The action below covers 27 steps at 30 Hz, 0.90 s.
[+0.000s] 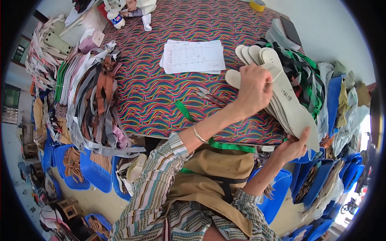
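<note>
A fanned stack of cream, sole-shaped insoles lies across the right side of the table, its lower end past the front edge. My left hand is closed at the stack's upper part, pinching a thin white string that runs over the top insole. My right hand grips the lower end of the stack, its thumb on top and the fingers mostly hidden beneath. Thread snips with red handles rest left of the stack, partly behind my left forearm. A glittery green ribbon passes below that forearm.
Printed paper sheets lie on the wavy-patterned tablecloth. Bundled straps hang along the left edge, with black and green straps behind the insoles. A bottle and yellow tape roll sit far back. Blue bins stand below.
</note>
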{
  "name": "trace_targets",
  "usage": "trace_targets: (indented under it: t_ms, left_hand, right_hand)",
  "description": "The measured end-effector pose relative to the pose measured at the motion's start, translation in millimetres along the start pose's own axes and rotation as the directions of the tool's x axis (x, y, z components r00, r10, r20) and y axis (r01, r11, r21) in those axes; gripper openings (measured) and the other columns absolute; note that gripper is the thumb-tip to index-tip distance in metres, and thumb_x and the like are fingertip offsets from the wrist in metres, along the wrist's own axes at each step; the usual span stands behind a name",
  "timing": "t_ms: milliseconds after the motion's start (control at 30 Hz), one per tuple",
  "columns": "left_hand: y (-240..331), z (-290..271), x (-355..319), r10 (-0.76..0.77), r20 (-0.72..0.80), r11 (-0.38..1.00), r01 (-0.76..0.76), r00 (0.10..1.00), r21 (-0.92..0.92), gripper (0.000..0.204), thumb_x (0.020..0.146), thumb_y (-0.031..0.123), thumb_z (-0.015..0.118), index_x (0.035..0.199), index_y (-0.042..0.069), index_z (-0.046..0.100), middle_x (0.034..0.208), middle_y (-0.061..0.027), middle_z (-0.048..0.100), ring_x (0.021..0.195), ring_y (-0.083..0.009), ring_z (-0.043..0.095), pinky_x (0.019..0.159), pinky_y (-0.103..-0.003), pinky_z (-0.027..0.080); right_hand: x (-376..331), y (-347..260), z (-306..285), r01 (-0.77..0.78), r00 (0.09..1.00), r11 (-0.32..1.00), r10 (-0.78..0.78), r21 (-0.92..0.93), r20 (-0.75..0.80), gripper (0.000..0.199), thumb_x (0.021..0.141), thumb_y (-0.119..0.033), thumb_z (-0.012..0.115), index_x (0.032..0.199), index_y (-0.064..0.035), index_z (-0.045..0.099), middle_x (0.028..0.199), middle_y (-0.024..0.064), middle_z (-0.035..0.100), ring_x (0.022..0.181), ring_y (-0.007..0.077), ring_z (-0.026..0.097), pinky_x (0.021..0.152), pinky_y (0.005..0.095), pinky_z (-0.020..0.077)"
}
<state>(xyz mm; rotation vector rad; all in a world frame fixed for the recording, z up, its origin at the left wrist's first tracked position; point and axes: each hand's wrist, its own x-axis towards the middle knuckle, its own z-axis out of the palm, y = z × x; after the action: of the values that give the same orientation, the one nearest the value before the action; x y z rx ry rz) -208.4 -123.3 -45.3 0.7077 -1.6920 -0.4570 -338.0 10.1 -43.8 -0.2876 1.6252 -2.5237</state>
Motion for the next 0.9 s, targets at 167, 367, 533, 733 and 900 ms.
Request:
trace_targets:
  t_ms: [167, 367, 533, 733, 900]
  left_hand:
    - [28.1, 10.9, -4.1, 0.001, -0.118, 1.0, -0.003, 0.993, -0.014, 0.022, 0.071, 0.004, 0.069, 0.086, 0.008, 0.053, 0.086, -0.0101, 0.052, 0.089, -0.0292, 0.05, 0.088, -0.048, 0.032]
    - [49.0, 9.6, -23.2, 0.035, -0.009, 0.997, -0.035, 0.999, 0.062, 0.025, 0.071, 0.004, 0.068, 0.092, 0.005, 0.054, 0.088, -0.0117, 0.051, 0.092, -0.0315, 0.049, 0.088, -0.049, 0.033]
    - [35.2, -7.0, -25.2, 0.019, 0.108, 0.997, -0.011, 0.994, -0.073, 0.034, 0.071, 0.0, 0.067, 0.104, 0.0, 0.055, 0.093, -0.013, 0.052, 0.096, -0.0334, 0.049, 0.088, -0.049, 0.036]
    - [24.2, -53.4, -24.0, -0.017, 0.221, 1.0, 0.013, 0.975, 0.021, 0.048, 0.073, -0.001, 0.067, 0.119, -0.002, 0.054, 0.112, -0.0181, 0.051, 0.108, -0.0365, 0.048, 0.091, -0.047, 0.039]
    - [17.8, -65.2, -9.3, 0.029, 0.215, 0.986, -0.063, 0.976, 0.154, 0.06, 0.073, 0.005, 0.071, 0.129, 0.0, 0.049, 0.128, -0.0221, 0.042, 0.119, -0.0395, 0.044, 0.096, -0.047, 0.038]
  right_hand:
    - [-11.7, 8.0, 2.4, -0.053, 0.996, 0.998, 0.049, 0.046, 0.08, 0.031, 0.091, -0.021, 0.069, 0.105, 0.0062, 0.066, 0.099, 0.0144, 0.069, 0.079, 0.0187, 0.068, 0.057, 0.0266, 0.0514]
    - [-20.5, 16.2, 24.5, -0.191, 0.97, 0.979, 0.178, 0.065, 0.167, 0.034, 0.092, -0.021, 0.068, 0.107, 0.0087, 0.065, 0.103, 0.0163, 0.068, 0.086, 0.0226, 0.069, 0.07, 0.0307, 0.0572]
    - [-19.7, 13.2, 33.1, -0.088, 0.979, 0.996, 0.082, 0.024, 0.188, 0.034, 0.093, -0.021, 0.066, 0.107, 0.0103, 0.064, 0.103, 0.0172, 0.068, 0.087, 0.0243, 0.069, 0.075, 0.0326, 0.0583]
    - [-3.6, 12.6, -2.0, -0.086, 0.941, 0.991, 0.113, -0.098, 0.318, 0.033, 0.094, -0.021, 0.066, 0.106, 0.0098, 0.063, 0.102, 0.0167, 0.068, 0.082, 0.0228, 0.069, 0.07, 0.0316, 0.0584]
    - [7.0, -18.3, -26.3, -0.058, 0.783, 0.882, 0.331, -0.467, 0.527, 0.041, 0.096, -0.031, 0.061, 0.109, 0.0079, 0.063, 0.101, 0.017, 0.069, 0.072, 0.0204, 0.069, 0.06, 0.0297, 0.0573]
